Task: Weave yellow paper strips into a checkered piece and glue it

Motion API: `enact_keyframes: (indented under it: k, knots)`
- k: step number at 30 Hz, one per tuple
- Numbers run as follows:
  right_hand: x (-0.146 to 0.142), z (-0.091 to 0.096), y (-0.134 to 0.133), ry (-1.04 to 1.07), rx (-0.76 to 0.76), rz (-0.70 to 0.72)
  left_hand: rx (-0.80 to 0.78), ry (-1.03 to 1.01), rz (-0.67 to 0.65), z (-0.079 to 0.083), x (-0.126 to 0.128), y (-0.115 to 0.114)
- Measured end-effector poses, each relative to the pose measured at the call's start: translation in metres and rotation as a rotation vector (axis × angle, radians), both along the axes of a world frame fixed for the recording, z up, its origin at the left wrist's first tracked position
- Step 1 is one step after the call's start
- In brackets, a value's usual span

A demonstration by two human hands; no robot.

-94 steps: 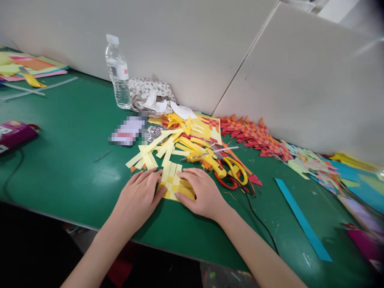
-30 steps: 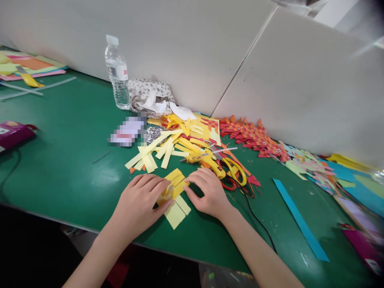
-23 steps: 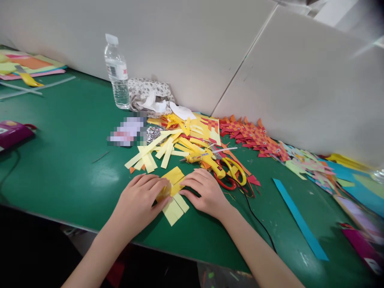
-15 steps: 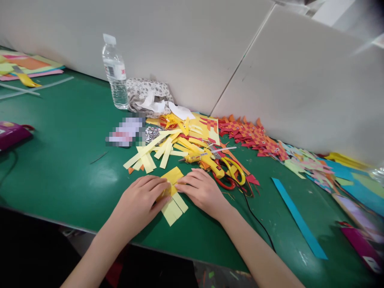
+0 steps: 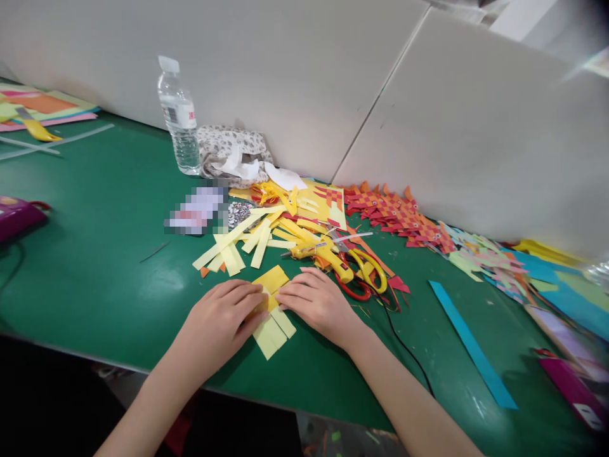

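Between my hands, a small woven piece of yellow paper strips (image 5: 271,337) lies on the green table. Its upper part is deep yellow, while the strips nearer me are pale yellow. My left hand (image 5: 227,317) grips its left side with fingers curled and thumb pressed in. On the other side, my right hand (image 5: 320,306) has its fingertips closed on the right edge. Just beyond are loose pale yellow paper strips (image 5: 228,244), a yellow hot glue gun (image 5: 321,249) and scissors (image 5: 373,270) with yellow and red handles. My fingers hide parts of the weave.
A water bottle (image 5: 178,120) stands by the grey partition (image 5: 266,63), near a patterned cloth (image 5: 235,149). Red-orange woven paper pieces (image 5: 390,212) lie along the partition. A blue strip (image 5: 471,343) is at right, and a black cord (image 5: 406,355) runs past my right arm.
The view has shifted very slightly. Both hands stay on the woven yellow paper, with almost no visible movement.
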State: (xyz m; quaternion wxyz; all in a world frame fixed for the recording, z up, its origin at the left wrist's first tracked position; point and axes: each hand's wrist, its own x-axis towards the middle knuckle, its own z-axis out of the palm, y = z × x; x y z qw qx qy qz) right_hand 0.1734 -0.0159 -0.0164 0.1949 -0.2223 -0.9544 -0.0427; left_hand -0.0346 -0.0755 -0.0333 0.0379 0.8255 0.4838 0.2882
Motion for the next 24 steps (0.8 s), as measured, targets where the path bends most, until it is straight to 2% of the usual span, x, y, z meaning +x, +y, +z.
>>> enact_keyframes:
  k: [16,20,24]
  knots:
    - [-0.0031,0.0012,0.0005,-0.079,0.086,-0.010,0.013,0.018,-0.029,0.0002,0.0012,-0.0017]
    - [-0.0021,0.0007,0.0021,-0.041,0.061,-0.073,-0.002,0.037,-0.079,0.0005,0.0009,-0.0039]
    - [0.0008,0.0018,0.0027,0.007,0.026,-0.194,0.006,0.089,-0.076,0.0008,0.0004,-0.0048]
